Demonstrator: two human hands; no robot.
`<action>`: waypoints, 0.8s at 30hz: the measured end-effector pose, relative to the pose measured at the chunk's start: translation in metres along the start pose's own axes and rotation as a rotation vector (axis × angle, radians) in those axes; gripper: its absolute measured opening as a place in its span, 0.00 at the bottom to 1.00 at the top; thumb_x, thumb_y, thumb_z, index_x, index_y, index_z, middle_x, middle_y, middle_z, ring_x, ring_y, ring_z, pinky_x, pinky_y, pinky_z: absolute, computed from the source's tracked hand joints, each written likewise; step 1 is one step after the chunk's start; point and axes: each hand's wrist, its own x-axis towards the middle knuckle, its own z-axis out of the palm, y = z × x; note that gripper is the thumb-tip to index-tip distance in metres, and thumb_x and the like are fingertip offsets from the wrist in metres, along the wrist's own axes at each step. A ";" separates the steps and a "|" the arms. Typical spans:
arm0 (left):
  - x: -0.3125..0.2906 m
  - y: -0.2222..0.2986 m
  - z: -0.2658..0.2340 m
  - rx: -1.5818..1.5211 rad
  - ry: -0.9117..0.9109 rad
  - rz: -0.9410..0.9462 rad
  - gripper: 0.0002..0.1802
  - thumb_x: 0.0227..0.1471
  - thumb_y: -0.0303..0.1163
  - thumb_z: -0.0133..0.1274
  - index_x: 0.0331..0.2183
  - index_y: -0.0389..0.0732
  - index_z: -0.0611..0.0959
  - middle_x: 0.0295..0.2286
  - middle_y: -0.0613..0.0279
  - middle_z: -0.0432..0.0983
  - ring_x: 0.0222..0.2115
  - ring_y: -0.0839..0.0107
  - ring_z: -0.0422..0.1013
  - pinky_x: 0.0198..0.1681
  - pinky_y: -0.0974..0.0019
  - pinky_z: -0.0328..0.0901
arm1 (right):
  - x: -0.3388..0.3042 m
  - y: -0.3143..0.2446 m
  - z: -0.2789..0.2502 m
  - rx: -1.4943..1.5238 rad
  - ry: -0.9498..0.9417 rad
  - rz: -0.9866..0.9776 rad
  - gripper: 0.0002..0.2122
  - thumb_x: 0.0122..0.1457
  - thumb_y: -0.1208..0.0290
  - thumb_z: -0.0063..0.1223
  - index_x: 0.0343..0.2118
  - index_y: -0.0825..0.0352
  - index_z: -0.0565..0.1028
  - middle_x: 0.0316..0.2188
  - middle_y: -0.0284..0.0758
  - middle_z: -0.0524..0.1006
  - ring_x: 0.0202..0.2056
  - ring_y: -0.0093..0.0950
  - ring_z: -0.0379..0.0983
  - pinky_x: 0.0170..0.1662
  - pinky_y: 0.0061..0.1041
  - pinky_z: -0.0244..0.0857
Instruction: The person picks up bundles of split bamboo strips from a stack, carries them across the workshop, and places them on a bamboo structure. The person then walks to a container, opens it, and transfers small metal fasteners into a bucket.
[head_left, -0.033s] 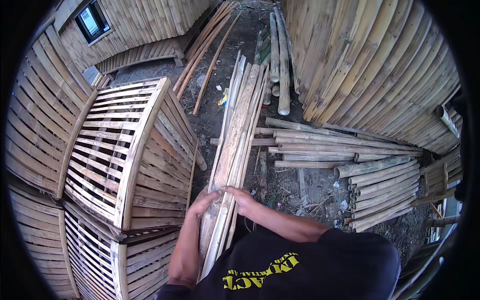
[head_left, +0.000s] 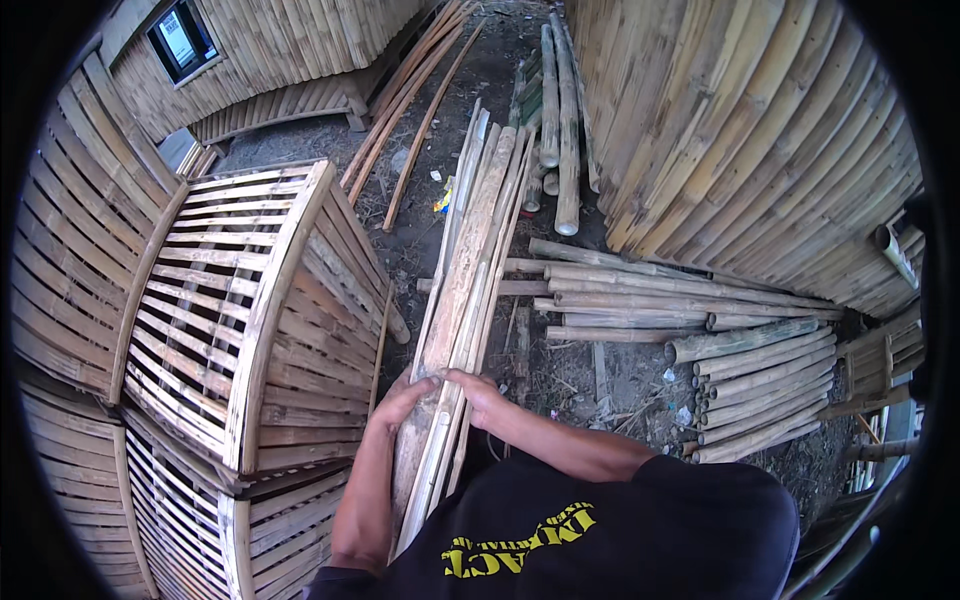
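A long bundle of split bamboo strips and slats (head_left: 462, 275) runs from beside my body away toward the upper middle. Around its left side wraps my left hand (head_left: 402, 402), thumb lying across the top. From the right side my right hand (head_left: 474, 396) grips the same bundle, its thumb almost meeting the left one. The undersides of both hands, and most of their fingers, are hidden by the bamboo. A short crosswise pole (head_left: 522, 287) passes below the bundle.
On the left stands slatted bamboo furniture (head_left: 240, 300). Cut bamboo poles (head_left: 765, 385) lie stacked at the right, with longer poles (head_left: 640, 295) behind them. Upright-looking poles (head_left: 566, 150) and reddish strips (head_left: 425, 110) lie farther off. Bamboo-slat panels (head_left: 740, 130) rise at the far right.
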 end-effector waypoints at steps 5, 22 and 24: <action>0.155 0.075 -0.037 -0.054 0.022 -0.007 0.32 0.54 0.37 0.58 0.57 0.34 0.70 0.47 0.56 0.76 0.47 0.69 0.72 0.53 0.65 0.65 | 0.137 -0.129 0.042 -0.047 -0.028 0.036 0.14 0.60 0.73 0.57 0.46 0.75 0.75 0.39 0.45 0.80 0.38 0.38 0.81 0.41 0.43 0.79; 0.652 0.337 -0.187 -0.142 0.126 -0.075 0.34 0.51 0.38 0.59 0.56 0.30 0.70 0.47 0.51 0.74 0.47 0.64 0.71 0.54 0.62 0.64 | 0.529 -0.523 0.231 -0.112 0.036 0.033 0.11 0.58 0.78 0.56 0.41 0.79 0.76 0.37 0.47 0.80 0.34 0.39 0.81 0.37 0.40 0.80; 0.730 0.366 -0.201 -0.131 0.132 -0.089 0.34 0.51 0.38 0.59 0.55 0.30 0.70 0.47 0.51 0.74 0.48 0.64 0.71 0.54 0.61 0.64 | 0.588 -0.580 0.243 -0.133 0.071 0.048 0.11 0.58 0.78 0.56 0.41 0.79 0.76 0.36 0.46 0.80 0.34 0.38 0.81 0.38 0.41 0.80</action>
